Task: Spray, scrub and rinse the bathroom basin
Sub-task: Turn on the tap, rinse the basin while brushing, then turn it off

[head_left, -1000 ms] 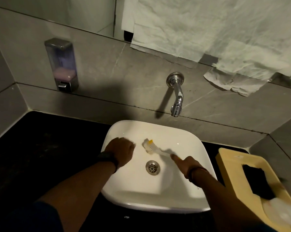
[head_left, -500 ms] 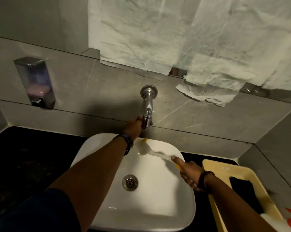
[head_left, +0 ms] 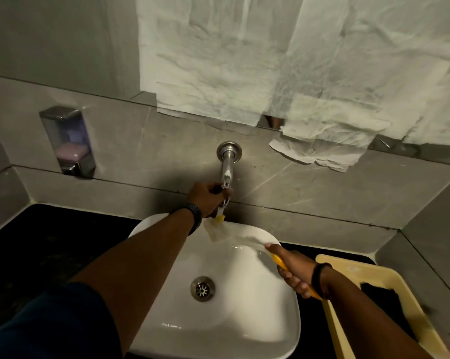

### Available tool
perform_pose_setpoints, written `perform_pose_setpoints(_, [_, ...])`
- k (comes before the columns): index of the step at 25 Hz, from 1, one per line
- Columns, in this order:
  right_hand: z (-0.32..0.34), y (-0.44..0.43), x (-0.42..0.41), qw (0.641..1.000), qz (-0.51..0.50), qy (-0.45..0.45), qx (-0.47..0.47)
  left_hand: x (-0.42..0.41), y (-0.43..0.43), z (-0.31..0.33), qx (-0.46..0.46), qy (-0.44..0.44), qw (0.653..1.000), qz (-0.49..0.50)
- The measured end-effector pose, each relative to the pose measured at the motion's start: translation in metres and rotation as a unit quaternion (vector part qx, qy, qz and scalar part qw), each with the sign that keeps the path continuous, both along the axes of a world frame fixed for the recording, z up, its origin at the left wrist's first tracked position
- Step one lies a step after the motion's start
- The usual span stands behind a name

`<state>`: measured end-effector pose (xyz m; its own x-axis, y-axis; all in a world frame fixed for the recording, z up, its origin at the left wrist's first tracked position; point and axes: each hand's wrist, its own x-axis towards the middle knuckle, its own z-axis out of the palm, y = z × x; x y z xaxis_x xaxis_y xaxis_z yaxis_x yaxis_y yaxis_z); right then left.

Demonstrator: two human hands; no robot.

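Observation:
A white square basin (head_left: 244, 320) sits on a black counter, its metal drain (head_left: 202, 288) in the middle. A chrome tap (head_left: 227, 167) comes out of the grey tiled wall above it. My left hand (head_left: 207, 199) grips the lower end of the tap. My right hand (head_left: 293, 268) holds the yellow handle of a scrub brush (head_left: 218, 226); the brush's white head lies at the basin's back rim, just under the tap's outlet. The brush shaft is blurred.
A soap dispenser (head_left: 68, 141) hangs on the wall at the left. A yellow plastic caddy (head_left: 348, 270) with a dark cloth stands on the counter at the right. Crumpled white paper (head_left: 283, 73) covers the mirror above the tap.
My left hand left the basin's rim and rose to grip the tap. The brush head moved from the basin's middle up to under the tap. The view tilted upward.

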<state>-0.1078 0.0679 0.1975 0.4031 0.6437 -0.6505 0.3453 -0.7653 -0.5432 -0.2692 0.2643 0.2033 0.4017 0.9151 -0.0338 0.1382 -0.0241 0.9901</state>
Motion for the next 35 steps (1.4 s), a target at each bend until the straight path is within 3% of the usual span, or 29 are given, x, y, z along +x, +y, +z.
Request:
perform_pose_setpoints(4, [0.002,0.002,-0.004,0.987,0.069,-0.131,0.069,-0.001,0.007,-0.003,0.042,0.099,0.994,-0.018])
perform_pose_setpoints(6, [0.001,0.002,-0.006,0.946,0.141,-0.285,0.059,-0.001,0.007,-0.002,0.053,0.129,0.990,-0.017])
perform_pose_setpoints(8, [0.005,0.002,-0.008,0.928,0.149,-0.337,0.050,-0.001,0.006,0.001,0.063,0.140,0.988,-0.019])
perform_pose_setpoints(11, [0.013,0.001,-0.012,0.982,0.047,-0.173,0.058,0.000,0.005,0.000,0.061,0.136,0.989,-0.016])
perform_pose_setpoints(13, [0.018,0.000,-0.012,0.997,-0.019,-0.071,0.015,0.000,0.005,0.000,0.056,0.132,0.990,-0.014])
perform_pose_setpoints(16, [0.025,0.001,-0.013,0.999,-0.022,-0.008,-0.037,-0.001,0.006,0.000,0.049,0.133,0.990,-0.023])
perform_pose_setpoints(18, [0.024,0.006,-0.013,1.000,-0.016,-0.024,-0.007,-0.001,0.006,0.000,0.047,0.132,0.990,-0.023])
perform_pose_setpoints(21, [0.022,0.010,-0.014,0.970,0.068,-0.216,0.088,-0.002,0.006,-0.001,0.052,0.129,0.990,-0.026])
perform_pose_setpoints(24, [0.017,0.009,-0.011,0.859,0.198,-0.466,0.079,-0.002,0.006,-0.002,0.064,0.124,0.990,-0.033])
perform_pose_setpoints(26, [0.015,0.010,-0.009,0.828,0.211,-0.512,0.082,-0.001,0.004,-0.002,0.069,0.120,0.990,-0.034])
perform_pose_setpoints(27, [0.016,0.011,-0.009,0.839,0.200,-0.499,0.081,-0.001,0.003,-0.003,0.071,0.119,0.990,-0.030])
perform_pose_setpoints(29, [0.020,0.010,-0.012,0.896,0.149,-0.409,0.091,-0.003,0.002,-0.004,0.068,0.114,0.991,-0.023])
perform_pose_setpoints(32, [0.022,0.008,-0.015,0.982,0.025,-0.157,0.100,-0.001,0.000,-0.004,0.059,0.112,0.992,-0.006])
perform_pose_setpoints(35, [0.022,0.000,-0.011,0.996,-0.023,-0.074,0.041,0.011,-0.011,-0.006,0.117,0.204,0.970,0.054])
